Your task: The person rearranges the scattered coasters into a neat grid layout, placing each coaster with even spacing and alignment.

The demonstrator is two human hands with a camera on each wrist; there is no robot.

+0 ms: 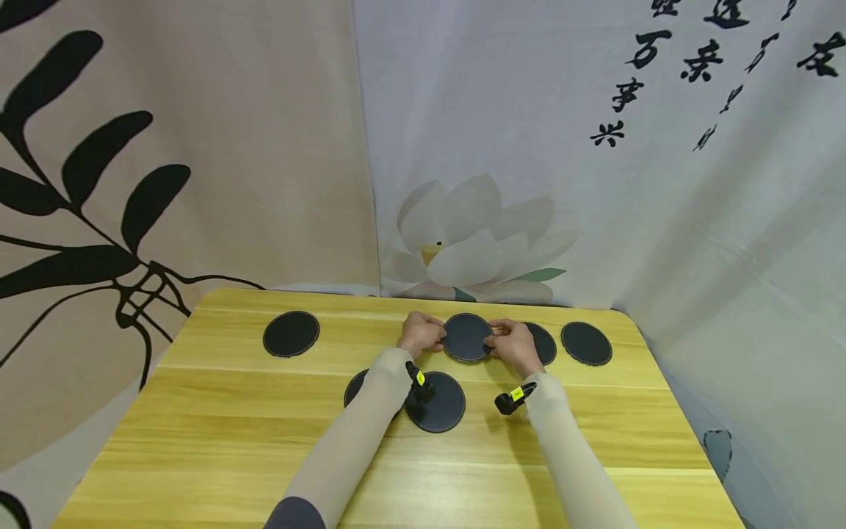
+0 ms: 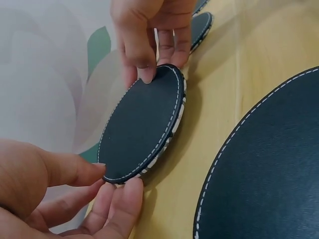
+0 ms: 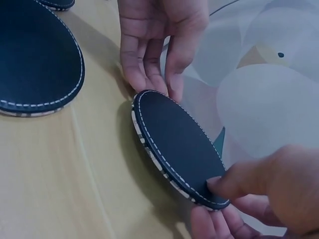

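Observation:
Between my two hands is a round black coaster (image 1: 467, 338) with white stitching round its rim and a patterned edge. My left hand (image 1: 421, 333) pinches its left side, thumb on top and fingers beneath. On the opposite side my right hand (image 1: 515, 344) pinches the rim the same way. In the left wrist view the coaster (image 2: 142, 122) is tilted and raised off the table, its shadow on the wood. Nearer to me lies another black coaster (image 1: 438, 402), just below the left hand, and one more coaster (image 1: 355, 386) is partly hidden by the left forearm.
A coaster (image 1: 291, 333) lies at the back left of the wooden table (image 1: 218, 426). Right of my right hand lie a partly covered coaster (image 1: 543, 344) and another coaster (image 1: 586, 343). A printed curtain (image 1: 476, 147) hangs right behind the table's far edge.

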